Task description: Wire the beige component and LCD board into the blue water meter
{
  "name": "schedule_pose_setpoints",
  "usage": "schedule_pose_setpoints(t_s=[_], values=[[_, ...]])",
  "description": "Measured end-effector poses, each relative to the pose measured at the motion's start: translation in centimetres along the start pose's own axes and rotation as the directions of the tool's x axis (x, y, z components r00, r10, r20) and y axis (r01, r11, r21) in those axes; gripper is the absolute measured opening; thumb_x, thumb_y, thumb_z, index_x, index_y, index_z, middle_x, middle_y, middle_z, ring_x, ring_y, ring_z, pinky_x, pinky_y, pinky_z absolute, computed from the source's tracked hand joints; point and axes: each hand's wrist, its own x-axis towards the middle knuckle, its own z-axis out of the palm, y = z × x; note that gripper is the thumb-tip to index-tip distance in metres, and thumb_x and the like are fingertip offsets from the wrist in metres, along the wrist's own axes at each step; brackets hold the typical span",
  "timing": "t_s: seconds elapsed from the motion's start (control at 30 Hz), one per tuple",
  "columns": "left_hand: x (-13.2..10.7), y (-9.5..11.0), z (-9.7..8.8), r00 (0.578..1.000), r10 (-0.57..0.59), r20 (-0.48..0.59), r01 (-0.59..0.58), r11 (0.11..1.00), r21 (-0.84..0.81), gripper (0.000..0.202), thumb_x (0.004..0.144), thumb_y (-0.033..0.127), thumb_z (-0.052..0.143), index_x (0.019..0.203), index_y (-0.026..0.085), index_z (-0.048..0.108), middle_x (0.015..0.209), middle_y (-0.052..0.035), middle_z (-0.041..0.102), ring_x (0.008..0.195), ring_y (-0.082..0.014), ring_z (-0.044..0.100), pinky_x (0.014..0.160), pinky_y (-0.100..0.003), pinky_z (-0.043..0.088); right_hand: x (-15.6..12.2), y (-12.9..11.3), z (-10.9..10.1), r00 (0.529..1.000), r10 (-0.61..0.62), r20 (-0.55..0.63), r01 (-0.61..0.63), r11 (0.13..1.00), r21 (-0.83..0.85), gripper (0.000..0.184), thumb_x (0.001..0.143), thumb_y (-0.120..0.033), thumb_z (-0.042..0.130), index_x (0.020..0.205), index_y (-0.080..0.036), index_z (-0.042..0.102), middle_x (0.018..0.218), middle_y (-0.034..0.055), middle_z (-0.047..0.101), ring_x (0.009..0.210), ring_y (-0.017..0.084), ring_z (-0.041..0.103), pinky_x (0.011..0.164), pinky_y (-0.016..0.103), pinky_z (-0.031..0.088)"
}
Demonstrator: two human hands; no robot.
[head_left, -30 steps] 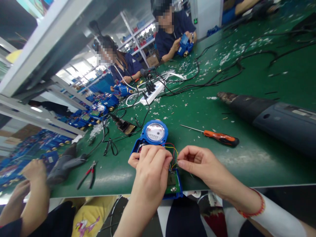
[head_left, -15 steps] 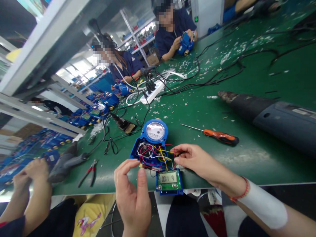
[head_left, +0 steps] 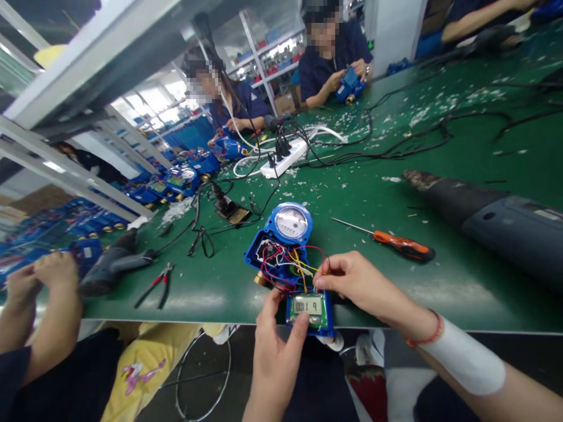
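In the head view a blue water meter (head_left: 256,251) with a round white dial (head_left: 291,223) lies on the bench, its housing open. Red, yellow and white wires (head_left: 304,264) run from the housing to a display module (head_left: 307,306) at the bench's front edge. That module has a green circuit board, a blue frame and an LCD with digits. My left hand (head_left: 278,346) grips it, thumb on its front and fingers at its left side. Just above its right corner, my right hand (head_left: 358,280) is closed with thumb and fingertips pinching thin wires.
An orange-black screwdriver (head_left: 404,245) and a large dark power tool (head_left: 492,208) lie to the right. Red-handled pliers (head_left: 153,287), a grey tool (head_left: 114,265) and a white power strip (head_left: 285,157) with cables lie left and beyond. Co-workers' hands (head_left: 46,275) are at the left.
My left hand has moved right and closed on the display module, where it was apart from it before. My right hand stays at the wires. The whole view has shifted slightly.
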Motion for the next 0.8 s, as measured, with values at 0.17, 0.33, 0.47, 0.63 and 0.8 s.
schedule_pose_setpoints(t_s=[0.17, 0.33, 0.47, 0.63, 0.8], values=[[0.2, 0.9, 0.5, 0.993, 0.016, 0.114, 0.001, 0.988, -0.153, 0.042, 0.085, 0.035, 0.062, 0.123, 0.021, 0.05, 0.124, -0.0121, 0.062, 0.122, -0.0285, 0.055, 0.104, -0.045, 0.04, -0.4, -0.7, -0.6, 0.999, 0.019, 0.033, -0.024, 0.987, 0.162, 0.027, 0.066, -0.036, 0.071, 0.064, -0.012, 0.06, 0.055, -0.0036, 0.052, 0.041, 0.002, 0.031, 0.041, 0.019, 0.016], [0.4, 2.0, 1.2, 0.995, -0.002, 0.099, 0.032, 0.951, -0.307, 0.03, 0.084, 0.032, 0.062, 0.111, 0.022, 0.053, 0.111, -0.009, 0.067, 0.109, -0.0246, 0.063, 0.094, -0.039, 0.048, -0.3, -0.7, -0.8, 0.996, 0.043, 0.084, -0.06, 0.976, 0.21, 0.032, 0.072, -0.041, 0.069, 0.067, -0.011, 0.06, 0.048, -0.0055, 0.049, 0.037, 0.0, 0.027, 0.041, 0.019, 0.016], [0.5, 2.4, 1.6, 0.994, -0.068, 0.088, 0.104, 0.849, -0.517, 0.032, 0.082, 0.034, 0.066, 0.107, 0.021, 0.053, 0.107, -0.0086, 0.068, 0.096, -0.0212, 0.067, 0.083, -0.033, 0.055, -0.1, -0.4, -0.7, 0.996, 0.053, 0.067, -0.069, 0.962, 0.266, 0.036, 0.072, -0.046, 0.068, 0.072, -0.011, 0.06, 0.056, -0.0031, 0.055, 0.037, 0.0, 0.029, 0.04, 0.019, 0.015], [0.3, 2.9, 1.6, 0.991, -0.125, 0.057, 0.135, 0.811, -0.57, 0.029, 0.077, 0.03, 0.071, 0.099, 0.021, 0.055, 0.101, -0.0062, 0.068, 0.086, -0.0183, 0.068, 0.079, -0.031, 0.056, -0.5, -0.1, -1.0, 0.998, 0.046, 0.051, -0.06, 0.944, 0.326, 0.046, 0.071, -0.052, 0.072, 0.088, -0.011, 0.062, 0.065, -0.0014, 0.057, 0.046, 0.003, 0.04, 0.045, 0.018, 0.029], [0.2, 3.1, 2.3, 0.994, -0.102, 0.032, 0.105, 0.878, -0.468, 0.039, 0.077, 0.036, 0.071, 0.108, 0.021, 0.052, 0.102, -0.0075, 0.07, 0.094, -0.0225, 0.067, 0.083, -0.034, 0.053, 0.2, 0.1, -1.7, 0.996, -0.005, -0.091, 0.024, 0.977, 0.211, 0.038, 0.07, -0.035, 0.075, 0.096, -0.012, 0.06, 0.066, -0.0019, 0.055, 0.056, 0.007, 0.048, 0.053, 0.02, 0.037]])
